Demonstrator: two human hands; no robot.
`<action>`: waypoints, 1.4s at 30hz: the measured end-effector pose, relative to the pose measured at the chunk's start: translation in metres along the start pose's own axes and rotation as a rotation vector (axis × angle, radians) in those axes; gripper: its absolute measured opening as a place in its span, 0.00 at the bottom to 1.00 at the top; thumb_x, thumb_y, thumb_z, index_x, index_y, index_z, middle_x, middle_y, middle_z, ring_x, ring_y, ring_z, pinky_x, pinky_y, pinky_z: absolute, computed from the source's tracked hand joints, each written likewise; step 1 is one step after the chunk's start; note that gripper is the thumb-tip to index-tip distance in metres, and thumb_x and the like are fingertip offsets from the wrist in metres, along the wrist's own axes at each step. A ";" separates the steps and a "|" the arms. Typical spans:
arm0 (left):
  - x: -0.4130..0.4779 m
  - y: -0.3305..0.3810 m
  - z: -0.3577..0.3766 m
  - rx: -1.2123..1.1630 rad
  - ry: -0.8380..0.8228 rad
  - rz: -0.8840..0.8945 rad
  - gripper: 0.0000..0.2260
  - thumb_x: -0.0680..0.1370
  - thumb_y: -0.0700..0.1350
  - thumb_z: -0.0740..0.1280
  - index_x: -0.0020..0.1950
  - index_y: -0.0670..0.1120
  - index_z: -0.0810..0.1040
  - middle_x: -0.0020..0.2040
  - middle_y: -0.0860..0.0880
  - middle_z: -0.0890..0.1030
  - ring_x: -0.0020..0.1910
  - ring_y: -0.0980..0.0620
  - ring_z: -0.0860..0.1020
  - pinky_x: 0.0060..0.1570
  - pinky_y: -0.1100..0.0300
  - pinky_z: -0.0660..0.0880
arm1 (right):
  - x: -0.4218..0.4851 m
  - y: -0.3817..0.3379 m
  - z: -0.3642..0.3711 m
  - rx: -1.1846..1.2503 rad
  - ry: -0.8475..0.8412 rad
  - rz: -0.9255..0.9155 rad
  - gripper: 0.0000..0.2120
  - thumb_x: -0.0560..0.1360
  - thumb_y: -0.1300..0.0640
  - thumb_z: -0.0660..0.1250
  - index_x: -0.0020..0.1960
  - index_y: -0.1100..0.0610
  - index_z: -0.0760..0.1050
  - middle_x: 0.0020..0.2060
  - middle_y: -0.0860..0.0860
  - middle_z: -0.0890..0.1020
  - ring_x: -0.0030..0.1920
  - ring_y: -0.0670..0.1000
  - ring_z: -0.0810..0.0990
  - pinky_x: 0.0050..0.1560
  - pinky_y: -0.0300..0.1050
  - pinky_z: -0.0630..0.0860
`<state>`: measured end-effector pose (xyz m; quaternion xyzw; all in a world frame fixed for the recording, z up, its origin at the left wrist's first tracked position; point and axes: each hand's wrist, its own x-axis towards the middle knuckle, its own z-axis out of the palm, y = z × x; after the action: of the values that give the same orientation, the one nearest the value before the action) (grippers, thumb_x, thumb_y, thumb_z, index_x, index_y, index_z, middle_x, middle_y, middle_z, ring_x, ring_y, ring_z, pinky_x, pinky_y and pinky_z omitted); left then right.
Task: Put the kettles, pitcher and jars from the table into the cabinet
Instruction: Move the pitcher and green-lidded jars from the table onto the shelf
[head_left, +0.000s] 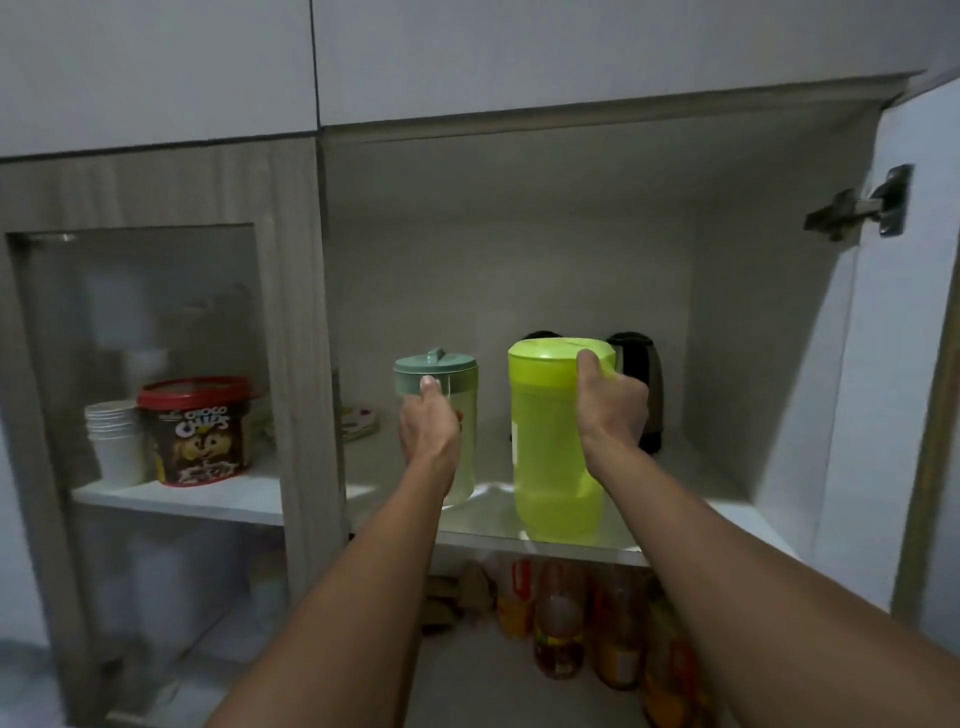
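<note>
At frame centre, on the cabinet shelf, one jar is gripped by the left hand and one green pitcher by the right hand; two dark kettles are seen behind.

We see a translucent lime plastic pitcher, a clear plastic jar with matt green lid, at nine o'clock wood-grain cabinet frame.

Lime-green pitcher, teal-lidded clear jar
</note>
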<state>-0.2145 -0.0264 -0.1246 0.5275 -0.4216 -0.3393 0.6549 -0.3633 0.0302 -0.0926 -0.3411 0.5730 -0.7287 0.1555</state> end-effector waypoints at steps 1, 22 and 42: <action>0.009 -0.006 0.005 0.008 0.019 -0.009 0.26 0.81 0.59 0.52 0.56 0.41 0.79 0.51 0.39 0.84 0.52 0.38 0.82 0.59 0.43 0.76 | 0.008 0.008 0.009 -0.002 -0.017 0.005 0.21 0.73 0.45 0.66 0.29 0.59 0.72 0.30 0.56 0.77 0.37 0.58 0.76 0.40 0.51 0.72; 0.296 -0.125 0.114 -0.005 0.030 -0.062 0.21 0.84 0.53 0.53 0.55 0.36 0.74 0.55 0.27 0.78 0.54 0.30 0.79 0.56 0.36 0.76 | 0.189 0.134 0.293 0.009 -0.219 -0.014 0.28 0.78 0.41 0.63 0.60 0.67 0.76 0.58 0.62 0.79 0.61 0.62 0.78 0.61 0.53 0.74; 0.393 -0.139 0.158 0.178 0.009 0.002 0.23 0.85 0.53 0.49 0.57 0.37 0.77 0.53 0.35 0.81 0.53 0.36 0.81 0.58 0.42 0.77 | 0.251 0.163 0.363 -0.088 -0.125 -0.004 0.33 0.77 0.37 0.61 0.61 0.67 0.77 0.55 0.64 0.82 0.56 0.64 0.80 0.50 0.50 0.75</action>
<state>-0.1953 -0.4691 -0.1706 0.5847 -0.4476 -0.2976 0.6077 -0.3255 -0.4374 -0.1258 -0.3935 0.5931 -0.6804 0.1742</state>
